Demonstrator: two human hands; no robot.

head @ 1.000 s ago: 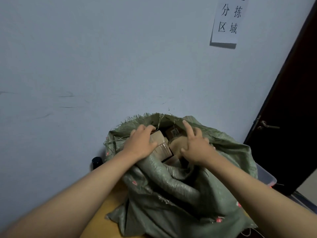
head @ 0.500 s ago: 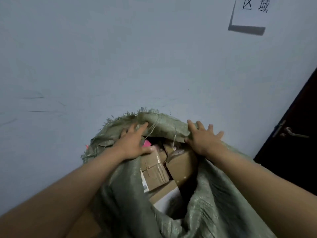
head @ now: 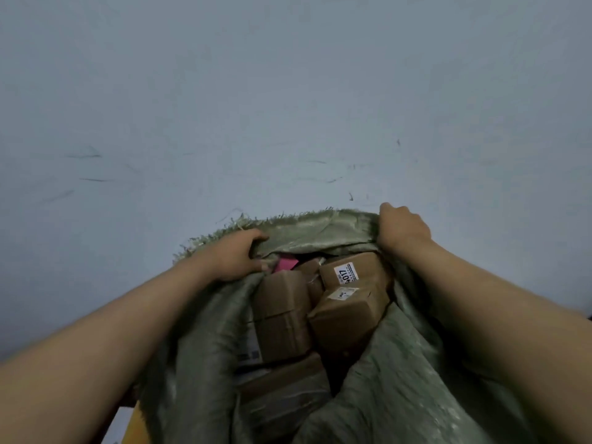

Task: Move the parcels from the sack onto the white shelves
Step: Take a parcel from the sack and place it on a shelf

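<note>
Your sack (head: 400,379) is coarse woven plastic cloth, dull green with a faint sheen on the folds, and its rim (head: 288,219) is frayed into loose fibres. The parcels you see inside are matt brown cardboard boxes (head: 282,312), some banded with glossy clear tape. One box carries a smooth white paper label (head: 346,273). Behind it, your wall (head: 288,91) is matt painted plaster, scuffed with dark marks.

Both forearms are bare up to the frame edge, apparently without sleeves, watch or rings on either hand
</note>
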